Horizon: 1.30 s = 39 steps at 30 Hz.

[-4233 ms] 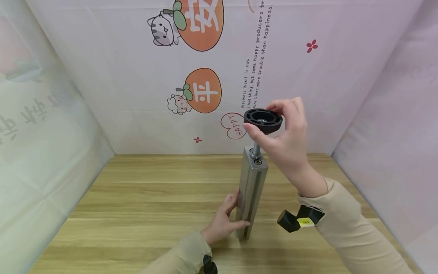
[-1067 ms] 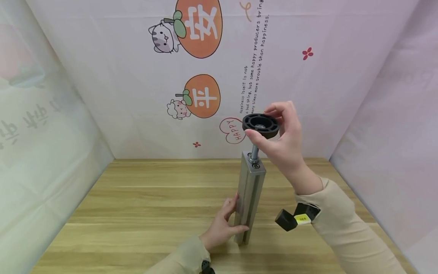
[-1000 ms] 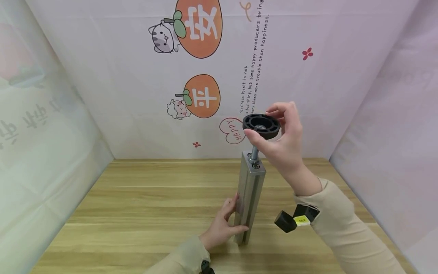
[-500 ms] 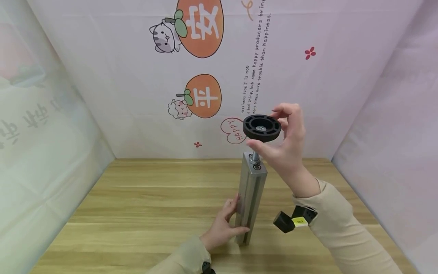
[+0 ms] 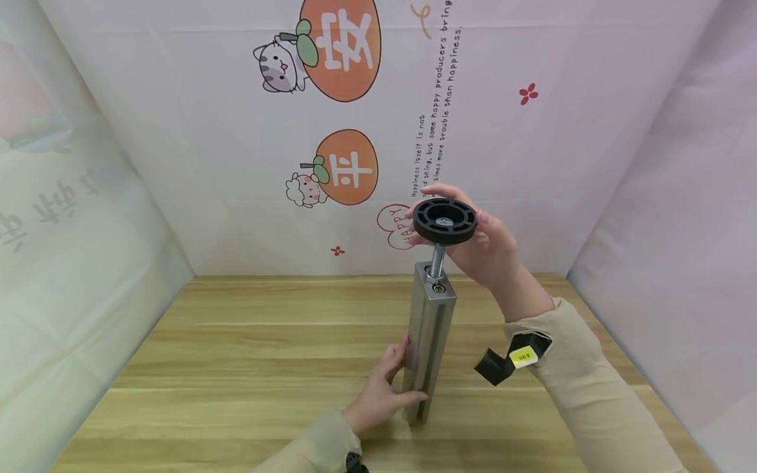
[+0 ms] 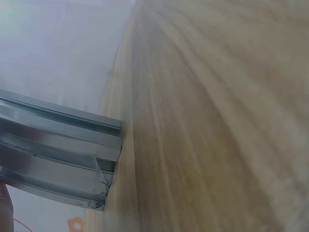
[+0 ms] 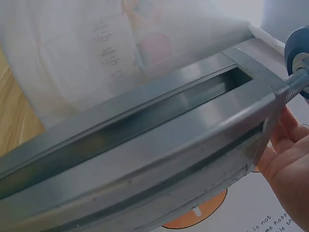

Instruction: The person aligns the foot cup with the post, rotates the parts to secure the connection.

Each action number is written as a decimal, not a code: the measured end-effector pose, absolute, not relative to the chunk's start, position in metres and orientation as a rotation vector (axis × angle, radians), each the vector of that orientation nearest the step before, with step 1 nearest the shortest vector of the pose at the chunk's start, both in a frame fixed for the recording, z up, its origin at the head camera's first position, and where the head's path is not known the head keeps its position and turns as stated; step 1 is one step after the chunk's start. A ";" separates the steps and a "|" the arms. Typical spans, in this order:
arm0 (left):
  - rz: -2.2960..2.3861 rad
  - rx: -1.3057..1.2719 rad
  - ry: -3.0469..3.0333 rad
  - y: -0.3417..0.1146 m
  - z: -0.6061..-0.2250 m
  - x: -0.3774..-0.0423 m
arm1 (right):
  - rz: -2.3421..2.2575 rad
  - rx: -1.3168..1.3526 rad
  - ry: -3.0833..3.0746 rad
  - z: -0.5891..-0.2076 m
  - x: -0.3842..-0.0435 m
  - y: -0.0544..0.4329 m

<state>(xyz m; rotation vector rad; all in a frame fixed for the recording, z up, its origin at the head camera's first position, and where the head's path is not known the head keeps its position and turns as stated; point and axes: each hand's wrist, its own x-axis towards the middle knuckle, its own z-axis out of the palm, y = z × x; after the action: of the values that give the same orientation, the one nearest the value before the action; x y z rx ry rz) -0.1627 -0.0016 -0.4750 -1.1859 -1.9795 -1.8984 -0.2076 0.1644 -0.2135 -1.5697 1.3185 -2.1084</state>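
Note:
An aluminium profile [image 5: 427, 341] stands upright on the wooden table, with a levelling foot [image 5: 445, 236] on its upper end. The foot is a black ribbed disc on a threaded rod [image 5: 437, 261], which enters the end plate between screws. Low on the profile, my left hand [image 5: 381, 393] grips it, thumb in front. My right hand [image 5: 487, 253] reaches round the disc from behind, thumb at its right rim and fingers at its left. In the right wrist view, the threaded rod [image 7: 295, 84] shows beside my palm. The left wrist view shows the profile's lower end [image 6: 63, 150].
White printed cloth [image 5: 236, 197] encloses the back and both sides of the wooden table [image 5: 254, 355]. A black wrist camera [image 5: 508, 361] with a yellow label hangs from the right sleeve.
My right hand has swung round behind the disc: its thumb, earlier at the front left, is now at the right rim. The left hand keeps its hold on the profile.

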 end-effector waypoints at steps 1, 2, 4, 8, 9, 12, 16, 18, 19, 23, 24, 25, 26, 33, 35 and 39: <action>-1.906 -1.178 -1.988 -0.002 -0.475 -0.162 | -2.100 -1.558 1.293 -0.214 -0.208 0.164; -1.915 -1.167 -1.998 -0.003 -0.474 -0.162 | -2.101 -1.538 1.262 -0.213 -0.208 0.163; -1.927 -1.151 -2.015 -0.003 -0.473 -0.161 | -2.110 -1.502 1.197 -0.212 -0.208 0.161; -1.934 -1.145 -2.032 -0.004 -0.472 -0.160 | -2.116 -1.473 1.040 -0.209 -0.207 0.157; -1.932 -1.149 -2.029 -0.005 -0.472 -0.160 | -2.116 -1.473 0.994 -0.209 -0.207 0.156; -1.924 -1.168 -2.015 -0.005 -0.473 -0.160 | -2.120 -1.461 0.837 -0.209 -0.206 0.153; -1.923 -1.178 -2.005 -0.004 -0.474 -0.160 | -2.151 -1.415 0.678 -0.209 -0.203 0.149; -1.929 -1.177 -2.002 -0.003 -0.475 -0.160 | -2.170 -1.397 0.648 -0.209 -0.201 0.148; -1.931 -1.175 -2.000 -0.002 -0.475 -0.160 | -2.177 -1.396 0.650 -0.209 -0.201 0.148; -1.930 -1.176 -1.982 -0.002 -0.475 -0.161 | -2.185 -1.409 0.664 -0.209 -0.201 0.148; -1.927 -1.177 -1.980 -0.002 -0.475 -0.161 | -2.183 -1.415 0.659 -0.209 -0.201 0.148; -1.924 -1.178 -1.980 -0.002 -0.475 -0.161 | -2.179 -1.423 0.651 -0.210 -0.202 0.148; -1.922 -1.178 -1.980 -0.001 -0.474 -0.161 | -2.175 -1.429 0.641 -0.211 -0.203 0.148; -1.934 -1.159 -1.999 -0.001 -0.472 -0.160 | -2.181 -1.460 0.663 -0.212 -0.206 0.150; -1.940 -1.155 -2.003 -0.001 -0.471 -0.159 | -2.208 -1.455 0.716 -0.212 -0.205 0.150; -1.950 -1.147 -2.014 -0.003 -0.471 -0.159 | -2.288 -1.462 0.874 -0.214 -0.201 0.151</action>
<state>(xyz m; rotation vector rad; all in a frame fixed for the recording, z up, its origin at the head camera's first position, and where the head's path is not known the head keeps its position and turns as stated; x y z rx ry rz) -0.1593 -0.0025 -0.4709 -1.1470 -2.0145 -1.9505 -0.2007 0.1508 -0.2139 -1.4615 0.8737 -2.2875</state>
